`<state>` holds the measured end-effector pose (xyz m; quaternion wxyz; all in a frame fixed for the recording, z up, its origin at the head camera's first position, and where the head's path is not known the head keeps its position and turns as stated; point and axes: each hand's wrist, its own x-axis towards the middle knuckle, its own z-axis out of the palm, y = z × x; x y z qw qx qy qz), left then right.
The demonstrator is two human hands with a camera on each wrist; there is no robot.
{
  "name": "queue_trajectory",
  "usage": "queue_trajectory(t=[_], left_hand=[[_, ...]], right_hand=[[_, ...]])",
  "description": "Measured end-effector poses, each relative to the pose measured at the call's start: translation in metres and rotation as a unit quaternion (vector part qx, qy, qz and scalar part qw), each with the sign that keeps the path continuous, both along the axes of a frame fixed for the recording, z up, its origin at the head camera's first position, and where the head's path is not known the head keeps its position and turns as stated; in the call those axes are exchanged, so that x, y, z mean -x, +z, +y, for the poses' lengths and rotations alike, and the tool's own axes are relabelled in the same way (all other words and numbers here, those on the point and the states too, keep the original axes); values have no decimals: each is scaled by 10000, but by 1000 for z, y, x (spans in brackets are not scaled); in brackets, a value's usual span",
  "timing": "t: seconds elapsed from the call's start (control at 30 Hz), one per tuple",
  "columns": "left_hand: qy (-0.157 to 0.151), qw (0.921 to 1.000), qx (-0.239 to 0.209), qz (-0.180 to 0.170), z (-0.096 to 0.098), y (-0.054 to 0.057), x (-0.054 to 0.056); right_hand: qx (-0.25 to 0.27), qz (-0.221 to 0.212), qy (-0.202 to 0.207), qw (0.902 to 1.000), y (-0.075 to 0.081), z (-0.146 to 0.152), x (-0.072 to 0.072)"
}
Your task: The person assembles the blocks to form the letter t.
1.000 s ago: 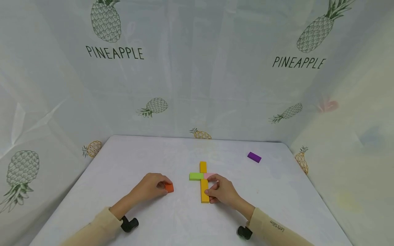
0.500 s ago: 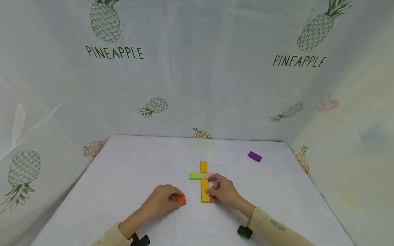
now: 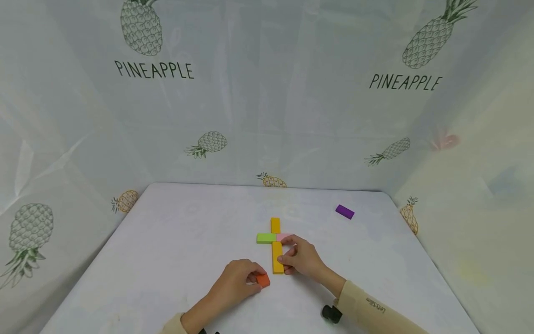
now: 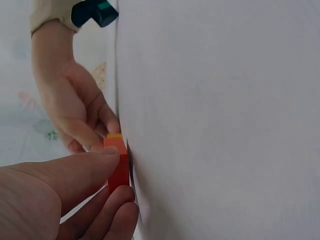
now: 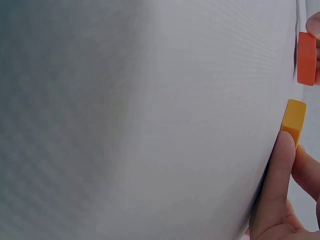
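My left hand [image 3: 238, 280] pinches an orange block [image 3: 263, 280] between thumb and fingers, low over the white table. The block sits just in front of the near end of a long yellow block [image 3: 277, 257], with a small gap. My right hand [image 3: 304, 260] holds the long yellow block at its right side, the index finger reaching over a pink block [image 3: 281, 237]. The pink block is partly covered by that finger. A light green block [image 3: 266, 238] and a shorter yellow block [image 3: 275, 225] complete a cross shape. The orange block [image 5: 306, 59] also appears beyond the yellow end [image 5: 294, 117] in the right wrist view.
A purple block [image 3: 345, 212] lies apart at the back right of the white table [image 3: 187, 222]. Hanging cloth [image 3: 267, 93] with pineapple prints surrounds the table's back and sides. A black wrist device [image 3: 331, 314] sits at the right cuff.
My left hand has carried the orange block to the right and nearer to me, up to the front of the long yellow block. My right hand has stayed in place.
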<state>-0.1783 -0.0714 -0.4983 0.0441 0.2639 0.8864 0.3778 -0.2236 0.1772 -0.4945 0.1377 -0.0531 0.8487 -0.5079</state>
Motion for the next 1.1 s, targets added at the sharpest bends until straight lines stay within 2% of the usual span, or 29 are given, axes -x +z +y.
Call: queue_trajectory(t=[0.23,0.43,0.57,0.9,1.1], left_hand=[[64,9991,242,345,16,-1,-9],[245,9983,286,443,22,0,-15],[407,9981,241,386,24,-1,-19],[1009,9944,-238,-191,31,-8,-25],[1241,9916,-285,-244,39,-15,-26]], right_hand=[[62,-26,3,10000,-1,2,2],[34,-28,-19,10000,-1,1,2],[6,12,-5,10000,0,2,2],[13,-34,-31,10000,1,0,2],[-57,-4,-52,10000,0,0,2]])
